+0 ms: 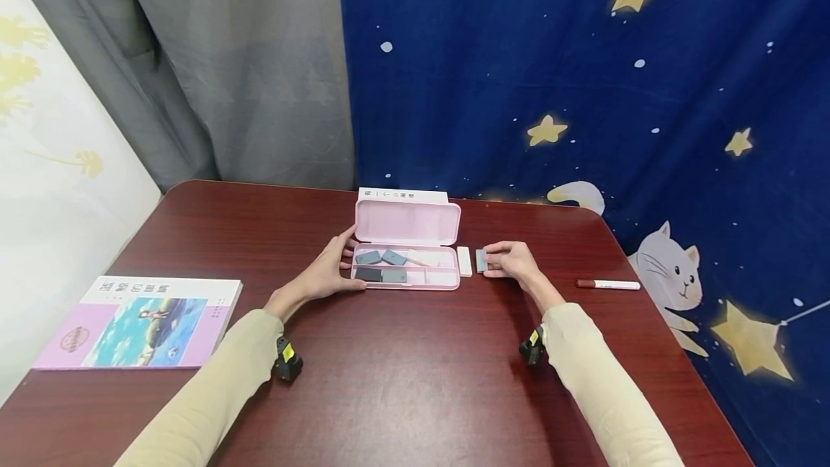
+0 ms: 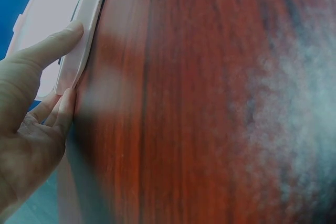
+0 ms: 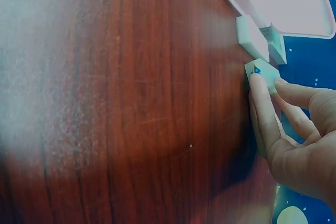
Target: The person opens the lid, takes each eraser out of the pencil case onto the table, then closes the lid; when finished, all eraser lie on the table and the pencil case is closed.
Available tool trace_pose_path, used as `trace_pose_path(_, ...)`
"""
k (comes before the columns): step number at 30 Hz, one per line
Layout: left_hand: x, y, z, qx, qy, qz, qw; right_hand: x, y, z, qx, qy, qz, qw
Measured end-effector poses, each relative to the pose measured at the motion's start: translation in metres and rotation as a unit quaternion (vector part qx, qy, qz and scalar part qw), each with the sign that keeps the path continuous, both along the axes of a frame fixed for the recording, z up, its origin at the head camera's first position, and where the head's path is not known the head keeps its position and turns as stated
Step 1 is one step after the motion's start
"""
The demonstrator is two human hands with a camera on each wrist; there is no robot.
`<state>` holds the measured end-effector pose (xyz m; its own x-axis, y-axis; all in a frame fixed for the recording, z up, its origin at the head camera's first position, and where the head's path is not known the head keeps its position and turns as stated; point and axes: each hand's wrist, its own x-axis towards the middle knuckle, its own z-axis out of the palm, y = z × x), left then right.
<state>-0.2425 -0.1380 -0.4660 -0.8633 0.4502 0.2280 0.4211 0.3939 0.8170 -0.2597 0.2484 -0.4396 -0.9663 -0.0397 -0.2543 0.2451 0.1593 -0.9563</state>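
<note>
A pink pencil case (image 1: 447, 279) stands with its lid (image 1: 408, 222) raised on the table. Several blue-grey eraser-like blocks (image 1: 393, 257) and a whitish block (image 1: 421, 258) lie in its compartments. My left hand (image 1: 324, 269) holds the case's left end, thumb at the front corner and fingers round the side; the left wrist view shows the thumb on its wall (image 2: 79, 59). My right hand (image 1: 512, 262) pinches a blue-grey eraser (image 1: 480, 261) between thumb and fingers. Between it and the case sits a white eraser (image 1: 464, 261), seen also in the right wrist view.
Behind the raised lid is a white item with printed characters (image 1: 402, 194). A purple-and-white book (image 1: 65, 348) lies at the table's left. To the right of my right hand lies a white marker with a brown cap (image 1: 609, 285). Curtains (image 1: 454, 78) hang beyond the table's back edge.
</note>
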Motion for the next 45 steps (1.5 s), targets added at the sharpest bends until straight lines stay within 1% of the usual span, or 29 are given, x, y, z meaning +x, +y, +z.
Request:
trace_pose_path(4, -0.001, 0.000, 0.000, 0.003, 0.000, 0.000, 1.0000, -0.002, -0.001, -0.002, 0.009, 0.004, -0.010, 1.000)
trace_pose_path(7, 0.000, 0.000, 0.000, 0.003, 0.001, 0.001, 1.0000, -0.003, -0.002, -0.002, 0.015, 0.004, -0.009, 1.000)
trace_pose_path(21, 0.000, -0.001, -0.001, 0.000, 0.001, 0.001, 1.0000, -0.004, -0.006, 0.002, 0.015, -0.024, 0.001, 1.000)
trace_pose_path(25, 0.000, 0.000, 0.000, 0.000, 0.000, -0.001, 1.0000, -0.005, -0.008, 0.002, 0.027, -0.026, -0.004, 0.999)
trace_pose_path(35, 0.001, 0.000, 0.002, -0.002, -0.002, -0.003, 1.0000, -0.004, -0.012, 0.001, 0.049, -0.014, -0.019, 0.999)
trace_pose_path(40, 0.001, 0.000, 0.002, -0.003, 0.000, -0.005, 1.0000, -0.004, -0.014, 0.001, 0.051, -0.008, -0.015, 0.999)
trace_pose_path(45, 0.001, 0.000, 0.001, -0.006, 0.004, -0.004, 1.0000, -0.004, -0.016, 0.003, 0.052, -0.010, -0.014, 0.999)
